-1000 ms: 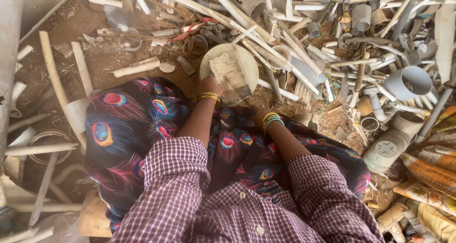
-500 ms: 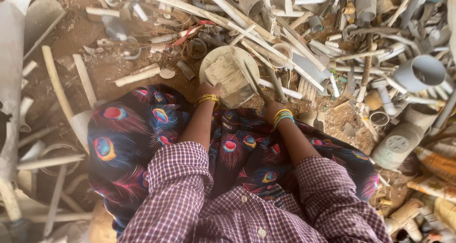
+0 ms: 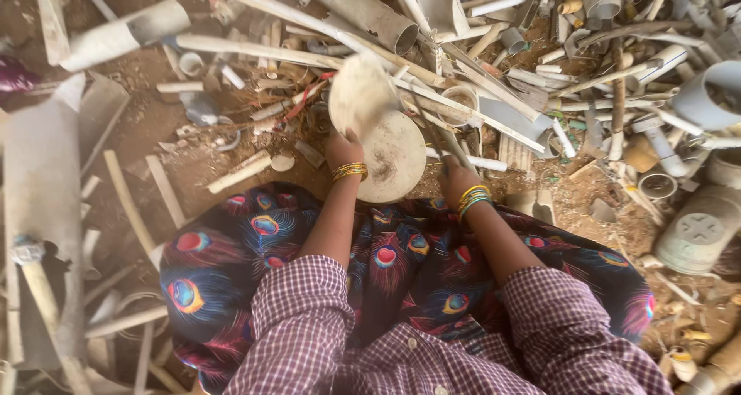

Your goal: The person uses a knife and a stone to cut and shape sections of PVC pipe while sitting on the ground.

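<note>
**Pale curved shard held up over a round disc**

The curved plastic shard (image 3: 361,94) (pale, dusty, blurred) stands directly above the fingers of the left hand (image 3: 344,144), which close on its lower edge; its long axis runs up and away from the wrist, tilted slightly left. Just right of those fingers and touching the lap lies a round cream disc (image 3: 395,157), flat, its face upward. The left hand is plainly the nearer one to both pieces.

The right hand (image 3: 455,180) sits further right, beyond the disc's rim, curled shut around a thin dark rod (image 3: 429,125) that slants up and left from the knuckles toward the shard. Gold and green bangles (image 3: 472,197) ring that wrist. Beyond both hands spreads a heap of broken grey pipes (image 3: 363,11) and offcuts on bare earth; the peacock-print skirt (image 3: 255,248) lies below.
</note>
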